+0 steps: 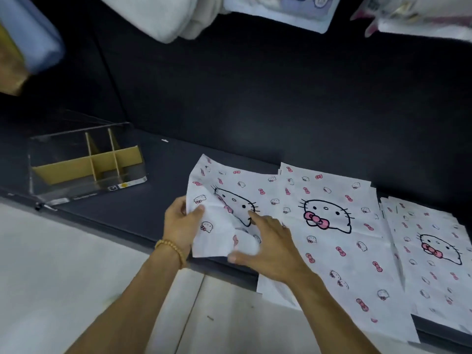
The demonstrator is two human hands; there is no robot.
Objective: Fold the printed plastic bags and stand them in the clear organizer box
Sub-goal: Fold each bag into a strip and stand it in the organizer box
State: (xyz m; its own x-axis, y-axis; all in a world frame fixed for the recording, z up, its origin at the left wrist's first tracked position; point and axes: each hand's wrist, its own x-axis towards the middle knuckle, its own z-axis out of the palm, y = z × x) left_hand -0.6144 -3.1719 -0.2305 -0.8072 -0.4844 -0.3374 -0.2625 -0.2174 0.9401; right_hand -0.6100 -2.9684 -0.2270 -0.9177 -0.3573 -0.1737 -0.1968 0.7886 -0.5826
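Observation:
A white plastic bag (224, 198) printed with a cat face and pink bows lies partly folded on the dark seat. My left hand (180, 223) pinches its left edge between thumb and fingers. My right hand (270, 246) lies on the bag with straight fingers, the index finger touching the cat print. A flat stack of the same bags (339, 238) lies to the right, and another stack (434, 259) is further right. The clear organizer box (84, 162) with tan cardboard dividers stands at the left; I see no bags in it.
The dark sofa seat (158, 200) ends at a front edge above a pale tiled floor (51, 277). White cushions and bags (178, 16) sit on the backrest at the top. A blue and tan object (23, 42) is at the far left.

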